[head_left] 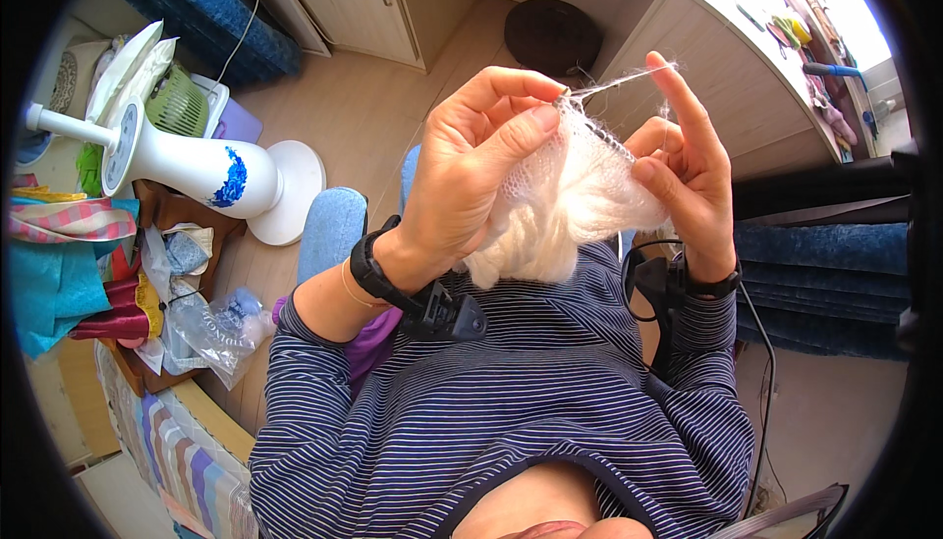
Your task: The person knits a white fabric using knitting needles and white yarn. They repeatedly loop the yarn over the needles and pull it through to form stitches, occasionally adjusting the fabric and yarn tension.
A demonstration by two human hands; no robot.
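Note:
Between my two hands hangs a piece of fluffy cream knitting (pixel 567 200), bunched at its lower edge above my lap. Stitches sit along a knitting needle (pixel 608 135) that runs from my left fingertips down toward my right hand. My left hand (pixel 479 149) pinches the needle tip and the upper corner of the fabric between thumb and fingers. With thumb and bent fingers, my right hand (pixel 681 149) grips the other end of the stitches. Its index finger points up, and a strand of fuzzy yarn (pixel 626 81) stretches from that fingertip to the needle tip. Fabric hides much of the needle.
A white pedestal fan (pixel 191 171) with a blue motif stands at the left, beside piled cloths (pixel 66 266) and a clear plastic bag (pixel 221 333). A dark round object (pixel 552 37) rests on the floor ahead. A cable (pixel 770 392) runs down at my right.

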